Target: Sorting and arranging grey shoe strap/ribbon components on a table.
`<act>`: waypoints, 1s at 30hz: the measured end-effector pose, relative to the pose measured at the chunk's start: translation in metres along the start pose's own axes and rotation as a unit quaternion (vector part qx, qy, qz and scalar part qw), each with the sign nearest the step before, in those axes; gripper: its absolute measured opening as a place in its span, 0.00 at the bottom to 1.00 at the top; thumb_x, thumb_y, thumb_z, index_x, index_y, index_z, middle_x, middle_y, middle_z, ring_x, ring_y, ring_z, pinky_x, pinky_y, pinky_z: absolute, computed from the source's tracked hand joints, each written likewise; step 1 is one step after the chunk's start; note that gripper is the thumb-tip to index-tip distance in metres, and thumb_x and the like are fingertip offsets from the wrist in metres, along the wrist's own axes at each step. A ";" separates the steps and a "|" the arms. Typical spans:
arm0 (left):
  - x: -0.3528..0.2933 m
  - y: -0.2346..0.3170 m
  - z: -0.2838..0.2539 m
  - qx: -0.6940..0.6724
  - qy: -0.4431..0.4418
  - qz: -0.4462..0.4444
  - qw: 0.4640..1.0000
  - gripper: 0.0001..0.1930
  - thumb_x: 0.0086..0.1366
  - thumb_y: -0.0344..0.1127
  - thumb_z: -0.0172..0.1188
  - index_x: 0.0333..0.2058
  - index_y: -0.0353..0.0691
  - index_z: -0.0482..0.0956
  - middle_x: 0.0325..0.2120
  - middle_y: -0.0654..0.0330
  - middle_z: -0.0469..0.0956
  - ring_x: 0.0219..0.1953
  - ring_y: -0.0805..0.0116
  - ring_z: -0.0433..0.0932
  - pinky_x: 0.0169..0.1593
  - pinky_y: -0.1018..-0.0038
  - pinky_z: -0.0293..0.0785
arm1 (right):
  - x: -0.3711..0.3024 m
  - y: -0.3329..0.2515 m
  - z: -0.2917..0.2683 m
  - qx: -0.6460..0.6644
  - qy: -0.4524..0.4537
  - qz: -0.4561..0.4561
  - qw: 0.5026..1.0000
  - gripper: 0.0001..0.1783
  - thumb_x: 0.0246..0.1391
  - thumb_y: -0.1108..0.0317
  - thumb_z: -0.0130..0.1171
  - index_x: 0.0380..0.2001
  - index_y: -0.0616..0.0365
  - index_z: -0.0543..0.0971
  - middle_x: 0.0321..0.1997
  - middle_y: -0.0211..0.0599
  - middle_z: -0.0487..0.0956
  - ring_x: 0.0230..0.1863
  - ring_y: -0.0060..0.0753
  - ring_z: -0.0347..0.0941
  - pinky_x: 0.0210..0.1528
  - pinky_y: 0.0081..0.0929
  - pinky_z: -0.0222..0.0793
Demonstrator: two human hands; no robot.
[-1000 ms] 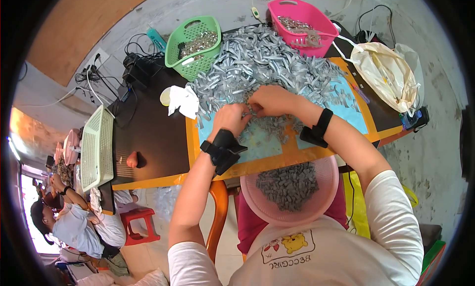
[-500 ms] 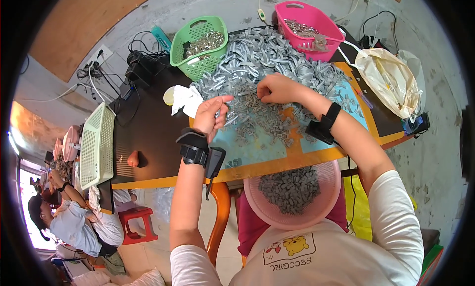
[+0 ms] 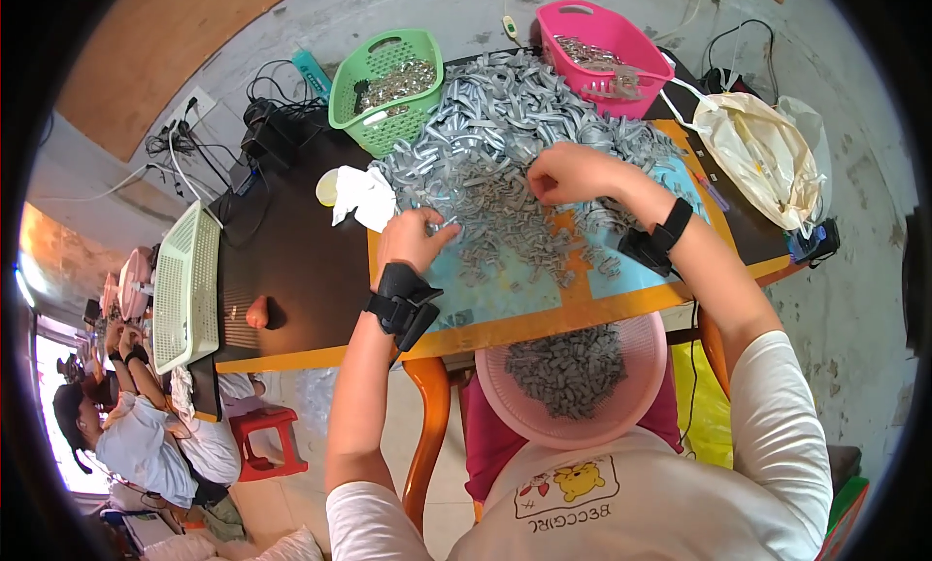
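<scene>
My left hand (image 3: 413, 239) pinched one small grey part (image 3: 449, 229) between thumb and fingertips at the near edge of the grey heap (image 3: 505, 144), while my right hand (image 3: 568, 173), further in, closed its fingers on something I could not make out. The pieces looked light, stiff and faintly slick, best nipped by their narrow ends, one at a time. Beyond both hands the heap buried the table (image 3: 291, 270), and the contents of the green basket (image 3: 383, 85) and pink basket (image 3: 602, 42) stayed indistinct.

Grey parts pile (image 3: 505, 144) is picked at by left hand (image 3: 413, 239) & right hand (image 3: 568, 173); pink bowl (image 3: 573, 381) is held in lap.
</scene>
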State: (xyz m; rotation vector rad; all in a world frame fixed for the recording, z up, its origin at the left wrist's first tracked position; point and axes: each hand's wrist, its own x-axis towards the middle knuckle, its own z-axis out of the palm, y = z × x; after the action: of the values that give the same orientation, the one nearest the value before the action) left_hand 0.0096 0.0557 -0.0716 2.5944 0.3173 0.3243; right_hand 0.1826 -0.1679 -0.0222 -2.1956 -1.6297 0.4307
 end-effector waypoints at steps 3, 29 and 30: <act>0.001 -0.004 0.006 0.037 -0.025 0.046 0.998 0.11 0.53 0.39 0.66 0.26 0.37 0.78 0.12 0.58 0.72 0.16 0.65 0.72 0.22 0.68 0.65 | -0.015 -0.011 0.004 -0.098 -0.016 0.052 0.994 0.09 0.38 0.65 0.64 0.23 0.56 0.78 0.23 0.36 0.78 0.30 0.40 0.75 0.29 0.37 0.67; -0.007 -0.014 -0.027 -0.739 -0.130 -0.204 0.629 0.11 0.62 0.38 0.47 0.25 0.36 0.70 0.17 0.62 0.64 0.16 0.79 0.59 0.15 0.82 0.52 | -0.052 0.010 0.012 0.774 0.085 0.183 0.599 0.14 0.54 0.66 0.49 0.17 0.56 0.64 0.17 0.28 0.63 0.12 0.10 0.48 0.08 0.09 0.34; -0.009 -0.012 -0.029 -0.732 -0.138 -0.213 0.633 0.13 0.63 0.40 0.48 0.23 0.37 0.70 0.16 0.64 0.63 0.16 0.79 0.59 0.16 0.82 0.52 | -0.049 0.007 0.013 0.775 0.084 0.184 0.598 0.14 0.54 0.66 0.49 0.17 0.56 0.64 0.17 0.28 0.63 0.12 0.10 0.48 0.08 0.09 0.34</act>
State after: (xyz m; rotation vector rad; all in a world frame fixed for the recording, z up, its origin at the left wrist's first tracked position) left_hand -0.0089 0.0761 -0.0544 0.8514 0.3206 -0.0512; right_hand 0.1686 -0.2149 -0.0359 -0.9702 -0.1501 1.1168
